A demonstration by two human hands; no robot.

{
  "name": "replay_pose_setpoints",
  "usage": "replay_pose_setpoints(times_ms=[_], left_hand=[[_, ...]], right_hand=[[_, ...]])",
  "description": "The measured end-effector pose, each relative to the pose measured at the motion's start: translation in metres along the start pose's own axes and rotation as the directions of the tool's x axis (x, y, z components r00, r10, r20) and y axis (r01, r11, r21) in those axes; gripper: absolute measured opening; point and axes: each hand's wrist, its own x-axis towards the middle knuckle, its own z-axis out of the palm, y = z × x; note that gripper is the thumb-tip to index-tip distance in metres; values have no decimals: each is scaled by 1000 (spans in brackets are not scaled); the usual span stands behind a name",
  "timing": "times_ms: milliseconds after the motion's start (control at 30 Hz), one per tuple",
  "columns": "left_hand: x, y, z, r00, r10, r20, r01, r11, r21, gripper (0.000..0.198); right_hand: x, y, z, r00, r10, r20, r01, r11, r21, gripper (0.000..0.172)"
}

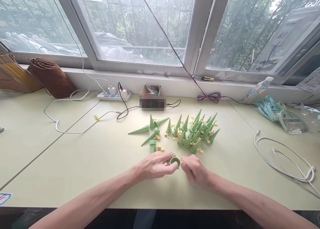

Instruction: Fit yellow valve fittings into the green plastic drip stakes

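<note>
Both my hands meet over the table's near middle. My left hand [156,164] pinches a green plastic spike [175,161] whose round open end faces the camera. My right hand [194,170] is closed, its fingertips touching the same spike from the right; what they pinch is too small to make out. Just beyond lies a cluster of standing green spikes [195,130] with small yellow valve pieces [200,151] among them. Several more spikes [150,130] lie on their sides to the left of that cluster.
A power strip [113,95] with white and black cables sits by the wall, a small cardboard box [151,97] beside it. A brown pouch [51,77] is far left. Teal clips [273,109], a bottle [257,89] and a white cable [287,159] lie at the right.
</note>
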Motion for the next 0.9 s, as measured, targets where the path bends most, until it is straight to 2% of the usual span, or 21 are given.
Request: replay_pose_setpoints(times_ms=[100, 200, 267, 367, 500, 567, 700, 800, 900], left_hand=[[-2, 2, 1, 980, -158, 121, 165, 985, -47, 24], [-3, 2, 2, 956, -254, 145, 268, 960, -81, 23], [-2, 1, 2, 969, -225, 104, 235, 967, -97, 23], [2, -3, 2, 995, -97, 6, 97, 992, -86, 25], [6, -6, 1, 993, 0, -122, -7, 998, -57, 17], [7, -7, 0, 989, -21, -145, 9, 997, -80, 9], [7, -8, -1, 991, -83, -110, 68, 989, -131, 7], [6, -8, -1, 992, -80, -100, 66, 989, -134, 8], [6, -8, -1, 991, -74, -115, 59, 990, -132, 9]], right_hand=[[1, -2, 0, 999, 27, 18, -28, 999, 27, 30], [2, -3, 1, 996, 77, 49, -80, 994, 69, 31], [2, -3, 1, 992, 110, 56, -116, 988, 103, 33], [3, -1, 1, 988, 149, 40, -153, 981, 123, 34], [7, 1, -1, 987, 155, 35, -157, 986, 55, 33], [9, 0, -4, 989, 145, 42, -145, 989, 6, 30], [11, -2, -6, 992, 112, 50, -110, 993, -40, 26], [10, 0, -3, 994, 110, 28, -110, 994, -14, 30], [8, 1, 2, 986, 164, 7, -164, 984, 64, 34]])
